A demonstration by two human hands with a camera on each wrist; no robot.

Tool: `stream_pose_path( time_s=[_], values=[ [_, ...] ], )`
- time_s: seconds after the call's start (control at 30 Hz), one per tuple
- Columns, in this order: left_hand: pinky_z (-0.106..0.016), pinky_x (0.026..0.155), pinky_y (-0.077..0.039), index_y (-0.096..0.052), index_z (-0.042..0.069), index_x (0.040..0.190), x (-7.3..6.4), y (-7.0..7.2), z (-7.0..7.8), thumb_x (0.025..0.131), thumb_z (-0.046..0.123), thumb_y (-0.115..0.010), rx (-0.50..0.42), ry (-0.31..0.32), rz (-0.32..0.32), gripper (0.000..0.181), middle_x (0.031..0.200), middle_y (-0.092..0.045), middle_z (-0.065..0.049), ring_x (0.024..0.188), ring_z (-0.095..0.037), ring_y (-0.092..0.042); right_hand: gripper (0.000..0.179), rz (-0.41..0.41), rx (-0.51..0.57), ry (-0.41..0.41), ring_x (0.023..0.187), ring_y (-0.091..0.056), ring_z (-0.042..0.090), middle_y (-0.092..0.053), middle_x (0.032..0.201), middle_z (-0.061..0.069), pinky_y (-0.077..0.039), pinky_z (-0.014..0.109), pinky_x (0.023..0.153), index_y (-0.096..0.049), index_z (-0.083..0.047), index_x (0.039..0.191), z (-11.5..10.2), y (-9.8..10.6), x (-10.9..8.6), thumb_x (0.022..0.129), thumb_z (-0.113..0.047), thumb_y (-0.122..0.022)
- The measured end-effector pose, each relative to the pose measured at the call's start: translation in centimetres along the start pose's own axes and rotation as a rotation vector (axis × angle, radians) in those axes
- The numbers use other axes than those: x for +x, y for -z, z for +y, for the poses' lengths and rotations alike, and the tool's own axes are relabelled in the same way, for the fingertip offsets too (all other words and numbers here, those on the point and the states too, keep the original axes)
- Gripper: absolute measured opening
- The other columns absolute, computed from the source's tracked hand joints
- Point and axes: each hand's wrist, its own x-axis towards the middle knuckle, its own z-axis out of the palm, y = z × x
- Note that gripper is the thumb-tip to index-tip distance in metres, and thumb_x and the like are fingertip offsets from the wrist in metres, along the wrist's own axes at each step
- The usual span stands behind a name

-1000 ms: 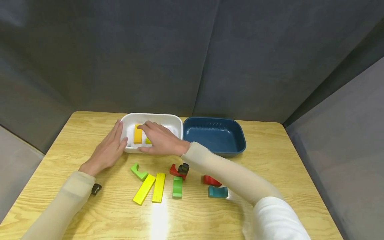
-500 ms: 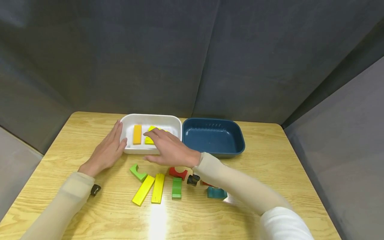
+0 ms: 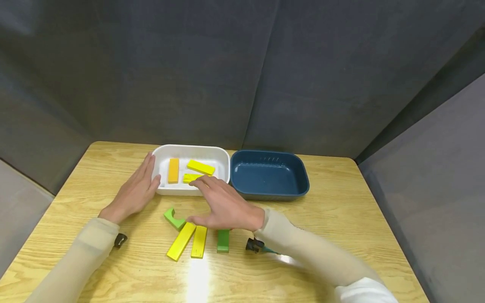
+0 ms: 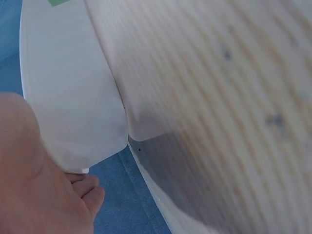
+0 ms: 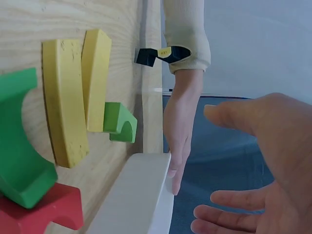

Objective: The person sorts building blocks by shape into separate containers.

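On the surface (image 3: pixel 341 210), your white tray (image 3: pixel 178 191) should handle light and stiff, best taken at both ends; your left grip (image 3: pixel 132 191) touches its left end, fingers straight. Your right grip (image 3: pixel 229 208) hangs by its near edge, thumb and fingers well apart, holding nothing. The two yellow blocks (image 3: pixel 181 242) nearer you look hard, light and slightly slick, so pinch their long sides.

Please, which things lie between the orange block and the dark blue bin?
In the head view: two yellow blocks, then the side wall of the white bin; the right hand partly covers the nearer block.
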Motion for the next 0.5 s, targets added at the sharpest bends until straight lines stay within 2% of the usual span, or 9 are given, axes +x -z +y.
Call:
stream_pose_path(
  time_s=[0.37,0.5],
  values=[
    [-0.065,0.129,-0.018,0.003,0.001,0.171,0.0,0.1,0.0,0.117,0.040,-0.027,-0.007,-0.005,0.006,0.073,0.179,0.014,-0.012,0.164,-0.046,-0.008,0.086,0.012,0.017,-0.001,0.135,-0.056,0.024,-0.057,0.150,0.008,-0.050,0.041,0.113,-0.052,-0.005,0.154,-0.4,-1.0,-2.1,0.091,-0.056,-0.081],
    [-0.066,0.129,-0.019,0.003,0.001,0.171,0.0,0.0,0.0,0.116,0.040,-0.027,-0.006,-0.005,0.010,0.073,0.179,0.013,-0.013,0.163,-0.047,-0.009,0.091,0.008,0.015,0.005,0.133,-0.056,0.023,-0.057,0.150,0.008,-0.051,0.038,0.111,-0.051,-0.003,0.154,-0.5,-1.5,-2.7,0.089,-0.057,-0.083]
  ],
)
